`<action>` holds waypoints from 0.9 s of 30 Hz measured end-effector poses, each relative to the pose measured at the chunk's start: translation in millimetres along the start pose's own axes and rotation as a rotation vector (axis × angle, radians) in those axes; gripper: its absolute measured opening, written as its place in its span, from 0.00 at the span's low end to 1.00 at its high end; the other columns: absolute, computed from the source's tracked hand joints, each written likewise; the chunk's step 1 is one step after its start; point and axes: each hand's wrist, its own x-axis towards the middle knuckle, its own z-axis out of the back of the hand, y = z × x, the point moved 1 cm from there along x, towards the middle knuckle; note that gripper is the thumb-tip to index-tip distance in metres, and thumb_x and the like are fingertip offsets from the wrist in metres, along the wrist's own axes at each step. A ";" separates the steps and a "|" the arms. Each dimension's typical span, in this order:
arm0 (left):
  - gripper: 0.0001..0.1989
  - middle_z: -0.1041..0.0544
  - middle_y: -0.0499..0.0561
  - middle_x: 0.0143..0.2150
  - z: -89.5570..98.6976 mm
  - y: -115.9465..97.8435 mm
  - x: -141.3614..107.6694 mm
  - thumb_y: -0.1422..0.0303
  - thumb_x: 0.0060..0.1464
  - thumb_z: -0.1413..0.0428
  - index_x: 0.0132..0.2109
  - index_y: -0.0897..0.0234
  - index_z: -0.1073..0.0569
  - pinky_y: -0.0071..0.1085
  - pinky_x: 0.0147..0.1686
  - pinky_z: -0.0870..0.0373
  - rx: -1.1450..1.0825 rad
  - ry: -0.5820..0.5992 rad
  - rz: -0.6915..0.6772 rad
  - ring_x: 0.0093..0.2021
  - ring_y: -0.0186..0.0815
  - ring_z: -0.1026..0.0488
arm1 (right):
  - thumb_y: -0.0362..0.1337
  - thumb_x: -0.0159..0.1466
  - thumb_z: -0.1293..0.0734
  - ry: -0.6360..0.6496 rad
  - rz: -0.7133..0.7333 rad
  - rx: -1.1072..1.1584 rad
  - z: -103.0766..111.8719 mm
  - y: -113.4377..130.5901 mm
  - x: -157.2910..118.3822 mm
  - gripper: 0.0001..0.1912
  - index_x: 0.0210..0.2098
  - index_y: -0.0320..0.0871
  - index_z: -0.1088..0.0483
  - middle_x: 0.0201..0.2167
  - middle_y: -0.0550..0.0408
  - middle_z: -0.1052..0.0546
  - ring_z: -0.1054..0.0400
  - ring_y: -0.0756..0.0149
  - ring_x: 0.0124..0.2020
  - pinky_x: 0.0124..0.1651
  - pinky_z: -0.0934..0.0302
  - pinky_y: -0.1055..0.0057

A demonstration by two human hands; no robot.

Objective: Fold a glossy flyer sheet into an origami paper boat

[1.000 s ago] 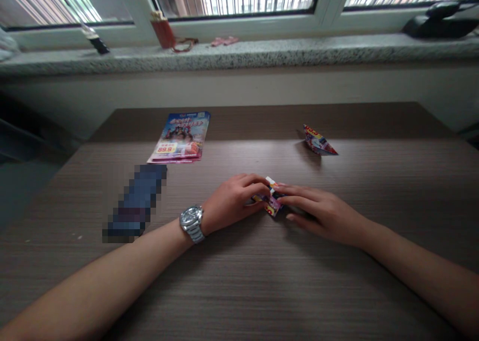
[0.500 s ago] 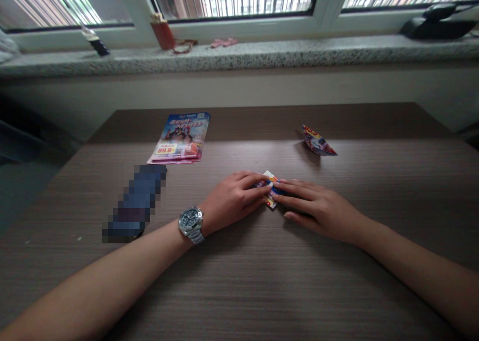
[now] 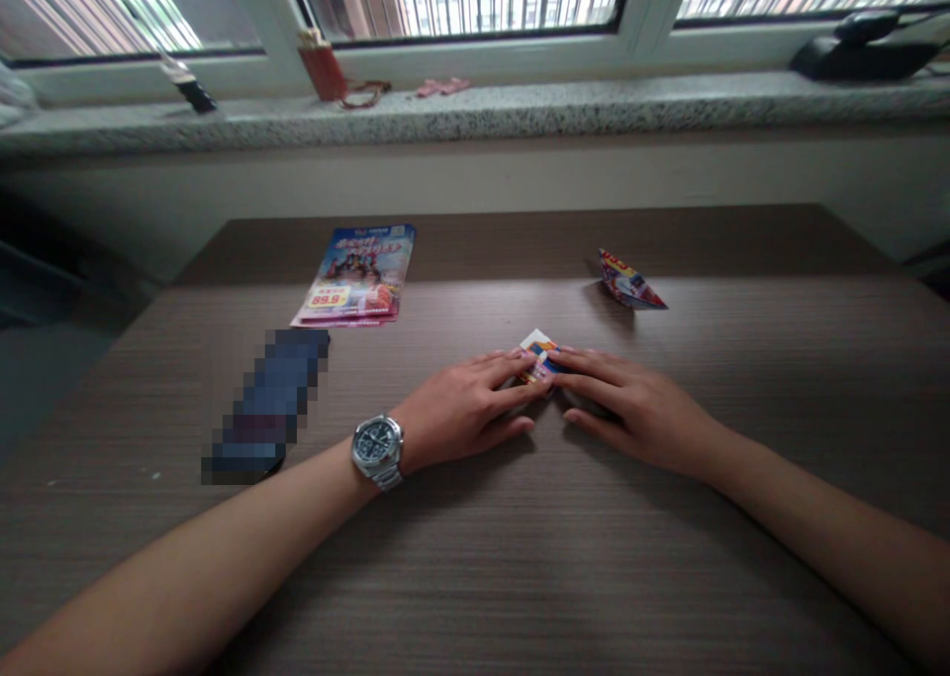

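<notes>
A small folded piece of colourful printed paper lies flat on the table between my hands. My left hand, with a silver watch on its wrist, rests on the paper's left side with its fingers stretched out. From the right, my right hand presses its outstretched fingertips on the paper's other side. Both thumbs are apart from the fingers, near the tabletop. Parts of the paper are hidden under the fingertips. Beyond my right hand stands a folded paper shape with pointed ends.
A stack of printed flyers lies at the back left of the brown table. Nearer is a dark, pixelated flat object. A granite sill behind holds a red case and a black object.
The fingers of my left hand have shifted slightly, and its thumb now shows apart from them. The paper has moved a little away from me and sits at a different angle.
</notes>
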 end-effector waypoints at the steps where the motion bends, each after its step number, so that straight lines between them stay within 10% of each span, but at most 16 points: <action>1: 0.25 0.35 0.60 0.69 0.5 -0.6 0.0 0.58 0.68 0.47 0.68 0.59 0.35 0.47 0.67 0.36 -0.002 0.011 -0.005 0.69 0.46 0.36 | 0.40 0.71 0.36 -0.002 -0.014 0.017 0.4 0.1 0.3 0.21 0.63 0.47 0.34 0.67 0.45 0.32 0.39 0.53 0.68 0.67 0.39 0.49; 12: 0.24 0.37 0.61 0.70 5.0 -4.2 1.6 0.55 0.68 0.48 0.66 0.58 0.33 0.51 0.68 0.39 0.012 0.056 -0.013 0.69 0.48 0.37 | 0.45 0.73 0.40 0.054 -0.070 -0.037 -1.5 2.2 4.0 0.37 0.76 0.47 0.58 0.74 0.44 0.45 0.53 0.52 0.74 0.71 0.49 0.45; 27: 0.25 0.34 0.62 0.69 5.3 -15.6 3.8 0.55 0.66 0.45 0.66 0.57 0.32 0.52 0.67 0.39 -0.048 0.043 -0.101 0.69 0.50 0.36 | 0.49 0.75 0.45 0.108 -0.111 -0.128 -10.0 -1.4 5.9 0.34 0.75 0.49 0.60 0.74 0.48 0.48 0.56 0.54 0.75 0.73 0.55 0.45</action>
